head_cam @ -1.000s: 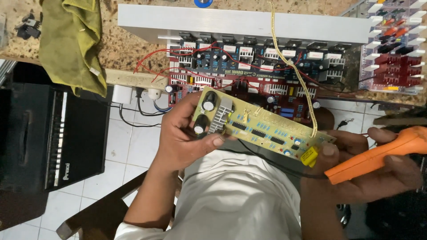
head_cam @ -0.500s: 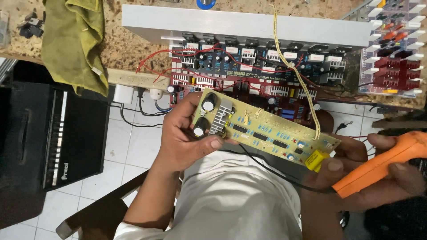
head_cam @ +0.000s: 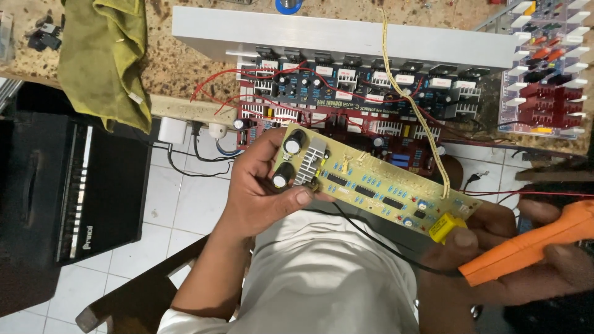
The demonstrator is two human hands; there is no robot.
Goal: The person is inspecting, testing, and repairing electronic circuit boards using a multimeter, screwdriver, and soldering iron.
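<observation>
Left hand (head_cam: 263,188): grip closed on the capacitor end of the yellow circuit board (head_cam: 371,179), thumb on top.
Board: held in the air, tilted, off the tabletop's near edge (over the lap).
Right hand (head_cam: 526,260): grip wrapped round an orange tool (head_cam: 532,244), touching the board's far end.
Tabletop (head_cam: 185,80): big red amplifier board (head_cam: 346,99) at its near edge, green cloth (head_cam: 105,55) hanging over the left.

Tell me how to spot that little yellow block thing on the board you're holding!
Start at the long red circuit board on the workbench, then drop to the pale yellow board held in the left hand. At its far end, near the right hand and orange tool, sits the yellow block, the only bright, boxy part there.
</observation>
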